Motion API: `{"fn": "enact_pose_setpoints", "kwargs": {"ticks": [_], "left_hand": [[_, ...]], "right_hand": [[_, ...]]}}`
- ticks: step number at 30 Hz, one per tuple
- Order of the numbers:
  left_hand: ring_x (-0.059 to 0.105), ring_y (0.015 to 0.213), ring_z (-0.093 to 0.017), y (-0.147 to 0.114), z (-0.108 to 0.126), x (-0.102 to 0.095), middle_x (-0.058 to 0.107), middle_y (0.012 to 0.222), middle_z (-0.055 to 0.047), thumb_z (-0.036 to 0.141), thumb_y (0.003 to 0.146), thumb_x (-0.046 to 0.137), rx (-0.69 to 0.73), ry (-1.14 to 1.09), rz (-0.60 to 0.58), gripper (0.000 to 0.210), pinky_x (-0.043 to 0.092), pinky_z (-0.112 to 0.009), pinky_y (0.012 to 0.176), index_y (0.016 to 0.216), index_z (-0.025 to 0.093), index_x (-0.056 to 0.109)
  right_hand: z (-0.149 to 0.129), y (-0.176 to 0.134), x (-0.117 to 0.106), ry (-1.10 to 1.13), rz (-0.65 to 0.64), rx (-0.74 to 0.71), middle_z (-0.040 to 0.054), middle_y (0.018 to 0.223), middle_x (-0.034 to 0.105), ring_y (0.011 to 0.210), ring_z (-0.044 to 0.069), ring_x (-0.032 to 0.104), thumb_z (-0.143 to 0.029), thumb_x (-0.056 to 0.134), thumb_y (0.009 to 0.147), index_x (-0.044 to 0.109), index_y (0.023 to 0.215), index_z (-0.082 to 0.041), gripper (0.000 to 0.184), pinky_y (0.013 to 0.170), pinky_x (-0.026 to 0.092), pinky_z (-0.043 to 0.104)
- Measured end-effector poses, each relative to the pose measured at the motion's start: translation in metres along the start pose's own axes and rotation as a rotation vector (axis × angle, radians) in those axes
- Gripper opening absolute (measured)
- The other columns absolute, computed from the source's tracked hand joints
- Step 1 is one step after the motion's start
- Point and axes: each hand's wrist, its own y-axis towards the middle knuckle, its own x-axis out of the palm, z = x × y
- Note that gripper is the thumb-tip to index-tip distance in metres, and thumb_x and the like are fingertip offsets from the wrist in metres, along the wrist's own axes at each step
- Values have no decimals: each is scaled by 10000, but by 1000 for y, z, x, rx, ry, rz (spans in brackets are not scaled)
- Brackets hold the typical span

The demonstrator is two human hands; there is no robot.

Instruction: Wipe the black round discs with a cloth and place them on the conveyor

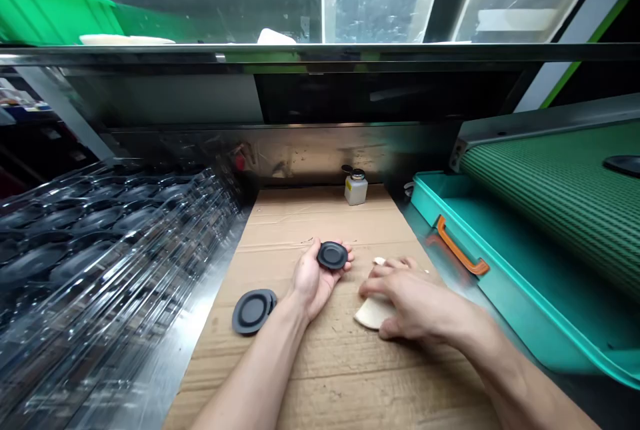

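My left hand [316, 280] is turned palm up over the cardboard, its fingers curled round a small black oval rubber pad [333, 255] with a raised rim. To its right, my right hand [405, 297] is closed over a cream-coloured cloth [375, 312], which lies on the cardboard and is partly hidden under the fingers. Left of my left forearm lie black oval pads [251, 311], at least two, one overlapping the other. A cardboard sheet [340, 377] covers the work surface beneath both hands.
At the cardboard's far end stands a small white bottle [356, 189] with a dark cap. Stacked clear plastic trays [100, 237] with dark pieces fill the left. On the right are a teal bin [525, 310] with an orange handle [460, 248] and a green conveyor belt [560, 170].
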Motion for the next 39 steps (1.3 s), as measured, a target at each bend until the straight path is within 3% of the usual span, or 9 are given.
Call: {"fn": "enact_pose_setpoints", "kwargs": {"ticks": [3,6,13,18,22,28,32,36,39], "left_hand": [[666,862,-246,0,1,-1,654,1048,-227,426,932,401,-5,-5,-17,411,532,-318,670,1041,62,559],[666,845,-236,0,1,-1,657,1044,-211,410,923,435,-14,-15,-27,385,525,-322,685,1066,72,551],[663,858,-238,-2,5,1,668,1010,-193,385,917,453,-53,-74,-11,349,517,-331,702,1072,87,548],[665,881,-248,-2,6,0,670,1003,-188,393,911,466,-60,-82,-6,351,516,-323,699,1061,89,558],[657,934,-245,-3,2,1,672,1048,-166,368,913,478,-52,-95,-28,323,525,-336,750,1078,105,570],[615,1076,-226,-8,-2,3,649,1178,-129,334,904,510,-58,-85,3,300,482,-349,949,1124,151,601],[597,1110,-228,-9,0,4,632,1219,-131,333,914,491,-20,-47,-32,314,477,-356,969,1127,141,620],[608,1094,-237,-8,0,5,647,1194,-135,336,909,501,-45,-28,5,326,488,-360,959,1124,128,630],[614,1085,-241,-6,0,5,663,1159,-140,322,916,488,-31,-13,12,317,492,-368,956,1100,114,640]], "right_hand": [[-3,3,3,-3,-13,58,29,891,643,980,279,567,-280,755,641,670,846,-280,221,900,368,434],[-1,10,-5,103,55,168,35,937,631,865,220,590,-331,677,744,628,932,-256,208,774,441,347],[10,30,-3,360,493,372,58,1040,635,920,209,614,-457,531,882,586,1124,-246,325,776,496,331],[12,41,12,649,662,497,63,953,652,778,190,638,-507,484,905,474,1260,-211,462,653,528,315],[-7,46,22,523,655,442,80,986,652,872,206,621,-477,501,910,537,1202,-214,394,774,517,335],[-36,54,47,83,471,207,115,1181,569,1023,266,531,-377,471,939,501,1334,-278,408,846,477,414],[-30,59,48,16,499,298,118,1112,565,996,256,515,-322,428,955,502,1337,-267,393,823,478,387],[-32,58,47,-28,471,246,127,1099,547,958,254,496,-312,430,948,499,1336,-252,398,813,466,384],[-40,57,47,-95,487,321,124,1055,546,950,255,483,-300,440,944,546,1282,-243,359,801,458,379]]}}
